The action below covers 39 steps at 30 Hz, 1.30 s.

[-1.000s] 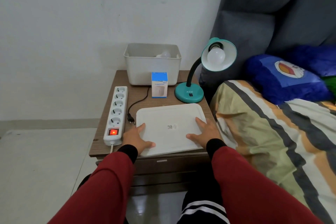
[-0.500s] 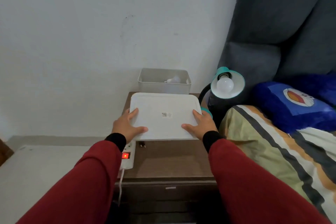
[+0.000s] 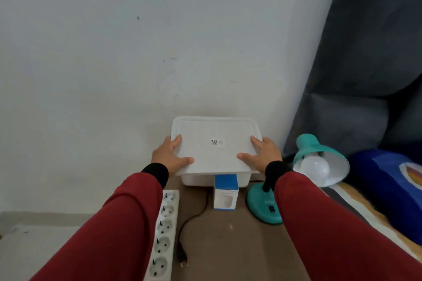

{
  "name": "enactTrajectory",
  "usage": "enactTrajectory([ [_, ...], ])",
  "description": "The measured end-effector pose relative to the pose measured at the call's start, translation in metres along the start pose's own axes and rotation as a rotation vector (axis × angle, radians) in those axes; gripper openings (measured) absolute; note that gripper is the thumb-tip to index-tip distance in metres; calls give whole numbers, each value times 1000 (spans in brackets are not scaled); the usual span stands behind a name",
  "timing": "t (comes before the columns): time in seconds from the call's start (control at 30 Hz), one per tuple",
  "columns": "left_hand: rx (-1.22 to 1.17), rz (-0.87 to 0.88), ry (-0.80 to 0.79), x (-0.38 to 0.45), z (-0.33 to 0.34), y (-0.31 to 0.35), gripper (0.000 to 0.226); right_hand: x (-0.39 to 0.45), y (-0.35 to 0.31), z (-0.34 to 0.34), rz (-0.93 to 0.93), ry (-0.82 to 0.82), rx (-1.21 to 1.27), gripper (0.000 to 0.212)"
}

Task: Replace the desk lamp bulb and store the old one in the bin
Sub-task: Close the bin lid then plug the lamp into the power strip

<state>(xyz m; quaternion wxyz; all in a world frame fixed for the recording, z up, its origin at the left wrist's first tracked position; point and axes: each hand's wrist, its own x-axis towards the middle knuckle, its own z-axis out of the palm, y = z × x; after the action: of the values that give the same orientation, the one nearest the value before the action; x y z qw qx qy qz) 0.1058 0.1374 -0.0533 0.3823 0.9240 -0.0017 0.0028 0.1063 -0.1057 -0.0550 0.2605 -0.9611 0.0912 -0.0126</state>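
The white lid (image 3: 214, 143) lies on top of the white bin (image 3: 196, 179) at the back of the bedside table, against the wall. My left hand (image 3: 170, 155) grips the lid's left edge and my right hand (image 3: 262, 153) grips its right edge. The bin's inside is hidden under the lid. To the right stands the teal desk lamp (image 3: 265, 207), with a white bulb (image 3: 315, 167) in its shade. A blue and white bulb box (image 3: 226, 194) stands upright in front of the bin.
A white power strip (image 3: 163, 232) runs along the brown table's (image 3: 228, 246) left edge. A loose black plug (image 3: 182, 255) and its cord lie beside it. A bed with a striped blanket (image 3: 356, 203) and a blue pillow (image 3: 388, 187) borders the table on the right.
Both hands lifted the lid off the table's front, carried it away from me and set it down over the bin. The bulb that showed in the open bin is now covered.
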Motion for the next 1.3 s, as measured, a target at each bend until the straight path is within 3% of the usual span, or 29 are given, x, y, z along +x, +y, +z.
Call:
enactTrajectory([
  [0.4, 88, -56, -97, 88, 22, -7, 81, 87, 7, 29, 58, -37, -18, 81],
  [1.3, 88, -57, -86, 116, 44, -24, 75, 103, 14, 40, 74, -60, -52, 77],
])
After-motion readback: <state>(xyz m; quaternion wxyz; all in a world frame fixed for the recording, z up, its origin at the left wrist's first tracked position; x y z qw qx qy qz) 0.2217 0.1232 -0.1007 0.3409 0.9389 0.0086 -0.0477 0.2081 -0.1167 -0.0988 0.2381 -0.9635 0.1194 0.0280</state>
